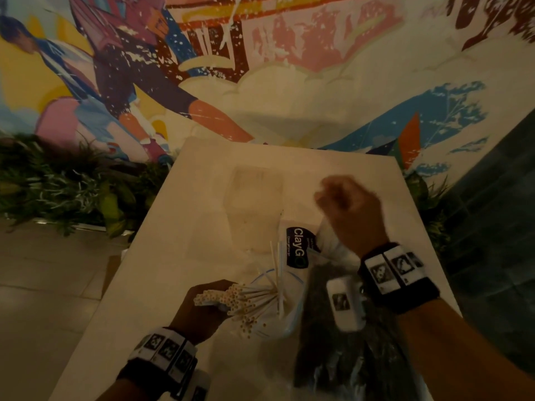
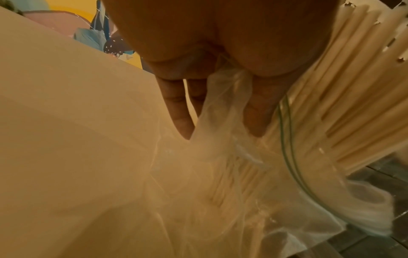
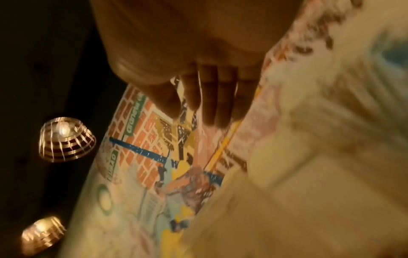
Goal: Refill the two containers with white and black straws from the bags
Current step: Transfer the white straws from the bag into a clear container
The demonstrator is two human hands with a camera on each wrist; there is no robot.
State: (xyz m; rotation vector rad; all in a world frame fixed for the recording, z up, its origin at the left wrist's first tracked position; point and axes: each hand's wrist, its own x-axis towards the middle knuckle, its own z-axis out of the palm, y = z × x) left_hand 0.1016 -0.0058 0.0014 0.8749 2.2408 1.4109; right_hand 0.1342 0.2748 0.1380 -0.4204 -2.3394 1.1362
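Observation:
My left hand [image 1: 202, 303] grips a bundle of white straws [image 1: 246, 302] whose far ends sit in a clear plastic bag [image 1: 279, 322] on the table. In the left wrist view the thumb and fingers [image 2: 181, 113] pinch the bag's film [image 2: 220, 108], with the white straws [image 2: 353, 104] to the right. A white container with a dark "ClayGo" label [image 1: 296, 247] stands just beyond, a few white straws in it. A bag of black straws [image 1: 324, 357] lies under my right forearm. My right hand [image 1: 344, 201] is raised and blurred over the table, holding nothing; its fingers [image 3: 223, 104] are nearly straight.
The white table [image 1: 173, 256] has a faint clear container [image 1: 254, 198] near its middle. Green plants [image 1: 58, 183] line the floor at left, below a painted mural wall [image 1: 260, 68]. Two hanging lamps [image 3: 66, 139] show in the right wrist view.

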